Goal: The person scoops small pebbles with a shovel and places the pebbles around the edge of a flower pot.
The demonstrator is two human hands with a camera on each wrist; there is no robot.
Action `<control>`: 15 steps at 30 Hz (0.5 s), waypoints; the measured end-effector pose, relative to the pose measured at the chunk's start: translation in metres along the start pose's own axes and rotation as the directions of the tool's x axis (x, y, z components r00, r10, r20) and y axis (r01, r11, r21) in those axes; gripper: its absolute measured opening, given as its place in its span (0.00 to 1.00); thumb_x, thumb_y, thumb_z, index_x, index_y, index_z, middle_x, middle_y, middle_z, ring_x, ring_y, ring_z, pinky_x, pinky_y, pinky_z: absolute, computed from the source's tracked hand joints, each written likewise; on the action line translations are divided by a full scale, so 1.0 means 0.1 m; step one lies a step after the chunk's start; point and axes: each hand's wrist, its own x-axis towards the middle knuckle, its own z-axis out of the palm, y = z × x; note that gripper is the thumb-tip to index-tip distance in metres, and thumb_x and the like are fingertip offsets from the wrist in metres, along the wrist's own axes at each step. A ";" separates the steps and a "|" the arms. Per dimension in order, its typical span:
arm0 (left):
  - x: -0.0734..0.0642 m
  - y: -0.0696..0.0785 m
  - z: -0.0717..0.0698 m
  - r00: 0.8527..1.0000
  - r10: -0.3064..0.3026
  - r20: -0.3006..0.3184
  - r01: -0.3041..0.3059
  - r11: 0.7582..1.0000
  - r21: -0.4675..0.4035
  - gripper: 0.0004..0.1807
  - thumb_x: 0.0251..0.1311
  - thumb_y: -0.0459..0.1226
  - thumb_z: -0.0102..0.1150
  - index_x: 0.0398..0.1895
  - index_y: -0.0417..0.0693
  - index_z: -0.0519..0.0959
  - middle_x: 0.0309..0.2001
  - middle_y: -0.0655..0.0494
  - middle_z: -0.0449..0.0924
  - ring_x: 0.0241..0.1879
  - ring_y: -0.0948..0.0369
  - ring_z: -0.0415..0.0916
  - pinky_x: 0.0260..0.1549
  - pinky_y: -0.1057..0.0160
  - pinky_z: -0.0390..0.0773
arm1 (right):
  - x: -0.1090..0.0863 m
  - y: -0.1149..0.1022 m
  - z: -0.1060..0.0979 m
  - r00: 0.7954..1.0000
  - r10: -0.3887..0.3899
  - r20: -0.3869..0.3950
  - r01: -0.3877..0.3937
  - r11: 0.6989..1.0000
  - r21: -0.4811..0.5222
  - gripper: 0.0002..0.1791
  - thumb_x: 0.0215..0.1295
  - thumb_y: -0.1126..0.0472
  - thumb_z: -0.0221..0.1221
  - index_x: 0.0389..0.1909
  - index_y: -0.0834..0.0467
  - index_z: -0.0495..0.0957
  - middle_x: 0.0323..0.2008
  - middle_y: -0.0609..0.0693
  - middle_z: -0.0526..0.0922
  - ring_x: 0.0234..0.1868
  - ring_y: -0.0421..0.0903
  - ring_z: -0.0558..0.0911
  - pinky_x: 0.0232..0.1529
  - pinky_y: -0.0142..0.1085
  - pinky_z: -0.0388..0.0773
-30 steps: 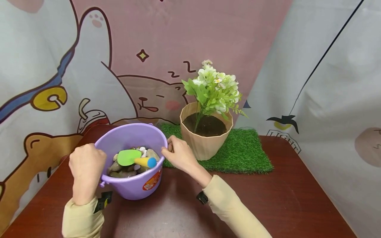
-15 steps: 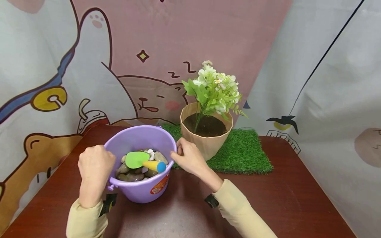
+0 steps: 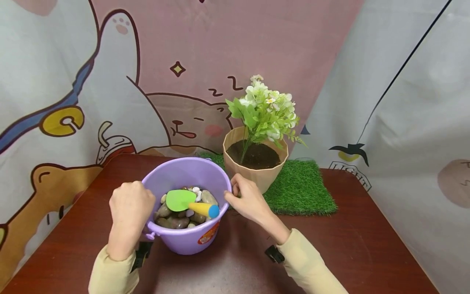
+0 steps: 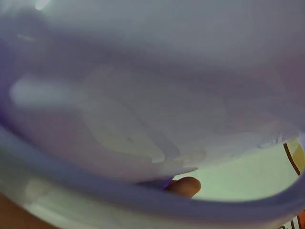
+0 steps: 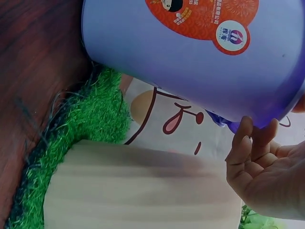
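Note:
A purple bucket (image 3: 185, 241) stands tilted toward me on the left half of the table. Stones (image 3: 178, 222) fill its bottom, and on them lies a toy shovel (image 3: 181, 200) with a green blade and a yellow, blue-ended handle. My left hand (image 3: 130, 208) grips the bucket's rim on the left; in the left wrist view the purple wall (image 4: 143, 105) fills most of the picture, with one fingertip (image 4: 186, 187) showing. On the opposite side my right hand (image 3: 249, 200) holds the rim, fingers curled under its edge, as the right wrist view shows.
Right behind my right hand, a beige flowerpot (image 3: 253, 173) with dark soil and white flowers (image 3: 269, 102) stands on a green turf mat (image 3: 304, 192). The brown table (image 3: 330, 249) ends at a printed cloth backdrop (image 3: 293, 36).
Both hands have moved the bucket to the right and slightly nearer to me, with the stones and toy shovel in it. The flowerpot has stayed in place.

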 end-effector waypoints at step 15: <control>-0.15 0.26 0.04 0.999 0.048 -0.010 -0.048 0.999 0.017 0.11 0.45 0.28 0.48 0.14 0.26 0.76 0.15 0.33 0.74 0.16 0.38 0.72 0.13 0.46 0.70 | -0.26 0.13 -0.20 0.999 -0.005 -0.053 0.002 0.999 -0.040 0.08 0.50 0.59 0.59 0.25 0.54 0.68 0.20 0.44 0.70 0.26 0.40 0.71 0.29 0.28 0.65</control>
